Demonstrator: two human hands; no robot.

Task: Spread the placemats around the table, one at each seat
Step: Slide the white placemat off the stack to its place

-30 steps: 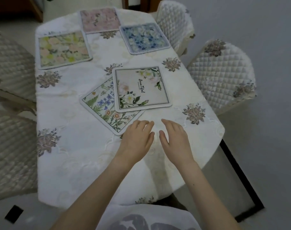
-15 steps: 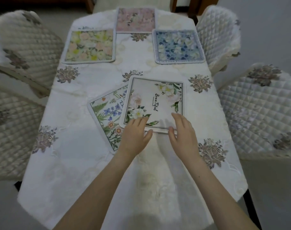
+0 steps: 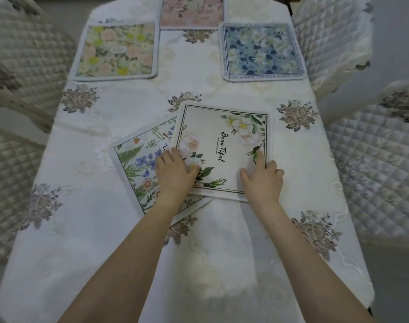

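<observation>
Both of the person's hands are lying flat on the cream square fabric placemat printed with white flowers and black script (image 3: 223, 150), which is resting near the middle of the white embroidered tablecloth (image 3: 119, 241), overlapping the right part of the white fabric placemat printed with ferns and blue wildflowers (image 3: 138, 166). The left hand (image 3: 175, 173) is pressing on the top mat's near-left area with fingers close together and gripping nothing; the right hand (image 3: 263, 178) is pressing its near-right corner with fingers slightly spread, likewise gripping nothing. Three mats are already lying at far seats: a yellow-and-pink floral mat (image 3: 116, 51), a pink floral mat (image 3: 192, 11) and a blue floral mat (image 3: 260, 51). The step in hand looks like separating the top mat; doing it well probably means keeping even palm pressure and sliding it flat toward the right edge, beside the quilted chair cover (image 3: 373, 164), so the lower mat is not dragging along or the cloth bunching. The top mat is nearly square, with no clear long axis; it is lying turned slightly clockwise, its script running from far to near, roughly along the table's length.
</observation>
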